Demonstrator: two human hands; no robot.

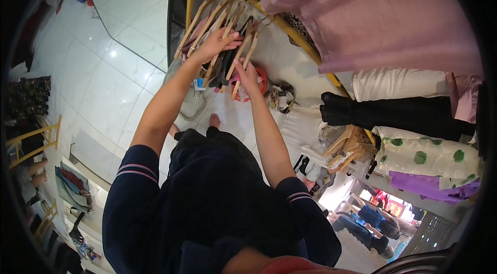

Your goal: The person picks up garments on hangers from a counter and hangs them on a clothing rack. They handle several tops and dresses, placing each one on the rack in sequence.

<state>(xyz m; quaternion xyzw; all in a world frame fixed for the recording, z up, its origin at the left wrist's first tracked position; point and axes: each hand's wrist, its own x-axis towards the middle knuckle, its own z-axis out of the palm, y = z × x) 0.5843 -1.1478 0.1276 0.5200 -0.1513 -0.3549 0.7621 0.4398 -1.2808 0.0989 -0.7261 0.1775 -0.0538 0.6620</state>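
Several wooden clothes hangers [197, 25] with garments on them hang from a yellow metal clothes rail [306, 45]. My left hand [219, 45] reaches in among these hangers, its fingers pointing right over a dark garment [230, 58]. Whether it grips a hanger or only touches one is unclear. Lower and to the right, my right hand [247, 76] holds the side of a wooden hanger [241, 51] between thumb and fingers. The garments under both hands are partly hidden by the hangers.
A pink garment [372, 18] covers the rail's upper right. Below it hang a black garment [396, 113] and a green-dotted one [421, 155]. A red bag [262, 80] stands beneath the hangers. Bare wooden hangers [351, 144] cluster right. At left stands a large mirror [136, 14].
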